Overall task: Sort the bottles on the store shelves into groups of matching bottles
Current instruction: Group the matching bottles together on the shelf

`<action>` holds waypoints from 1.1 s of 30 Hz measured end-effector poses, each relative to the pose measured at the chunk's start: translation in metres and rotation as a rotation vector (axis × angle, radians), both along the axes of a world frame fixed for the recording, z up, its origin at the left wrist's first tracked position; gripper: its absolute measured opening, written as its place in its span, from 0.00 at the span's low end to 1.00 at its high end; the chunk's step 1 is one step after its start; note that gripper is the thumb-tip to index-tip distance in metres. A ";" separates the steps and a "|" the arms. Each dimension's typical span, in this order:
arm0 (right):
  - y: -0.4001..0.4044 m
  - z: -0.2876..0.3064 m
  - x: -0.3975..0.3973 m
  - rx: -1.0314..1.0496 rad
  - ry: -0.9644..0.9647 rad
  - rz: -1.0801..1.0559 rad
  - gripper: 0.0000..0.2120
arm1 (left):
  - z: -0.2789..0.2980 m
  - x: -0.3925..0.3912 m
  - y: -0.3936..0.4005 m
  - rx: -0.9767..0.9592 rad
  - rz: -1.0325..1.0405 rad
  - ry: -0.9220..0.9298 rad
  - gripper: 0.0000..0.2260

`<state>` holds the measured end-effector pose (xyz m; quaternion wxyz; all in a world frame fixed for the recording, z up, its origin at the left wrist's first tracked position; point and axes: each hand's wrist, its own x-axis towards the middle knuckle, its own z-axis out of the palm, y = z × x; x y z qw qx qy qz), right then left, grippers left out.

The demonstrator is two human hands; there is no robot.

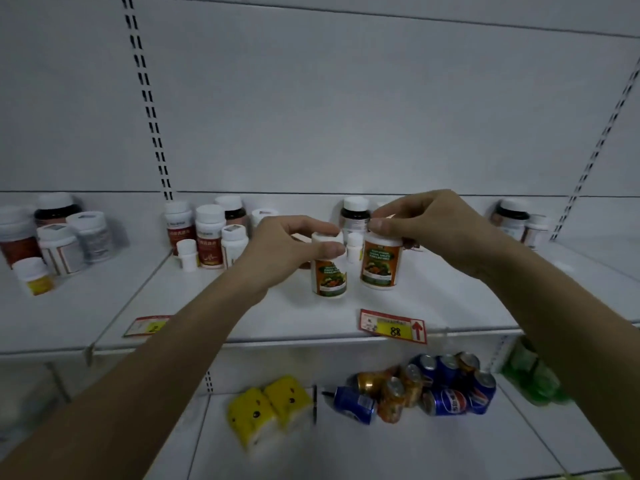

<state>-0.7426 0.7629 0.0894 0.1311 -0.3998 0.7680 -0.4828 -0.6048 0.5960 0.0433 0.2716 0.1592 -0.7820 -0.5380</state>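
I see white shelf (pixel 450 306) across middle of frame. My left hand (pixel 294 247) grips cap of small orange bottle (pixel 329 275), centre of frame, standing on shelf. My right hand (pixel 426 226) grips cap of bigger orange bottle (pixel 381 265) just right of it, also on shelf. More bottles (pixel 207 233) stand at back, left of centre. Soda cans (pixel 433 386) piled on lower shelf, lower right. Red-yellow price tag (pixel 393 326) on shelf edge.
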 end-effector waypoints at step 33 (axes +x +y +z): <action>0.000 -0.070 -0.066 0.094 0.252 0.118 0.19 | -0.059 -0.051 0.012 0.008 -0.043 -0.029 0.28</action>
